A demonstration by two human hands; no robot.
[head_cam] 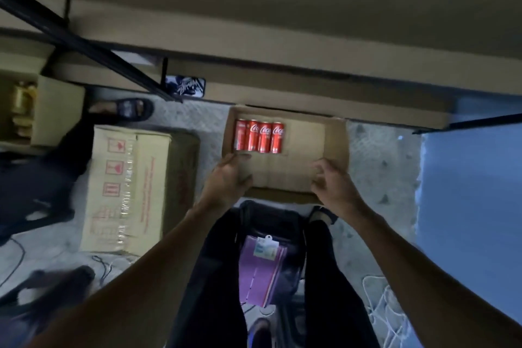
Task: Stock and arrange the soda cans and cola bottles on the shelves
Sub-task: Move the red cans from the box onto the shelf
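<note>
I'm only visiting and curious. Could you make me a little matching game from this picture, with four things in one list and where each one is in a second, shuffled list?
Things
1. red cans
2. taped carton
3. purple packet
4. left hand

Places
A. on the floor, left of the open tray
B. gripping the tray's near left corner
C. inside the tray, in its far left corner
D. nearer than the tray, between the dark trouser legs

Pairs: 1-C, 2-A, 3-D, 4-B
</note>
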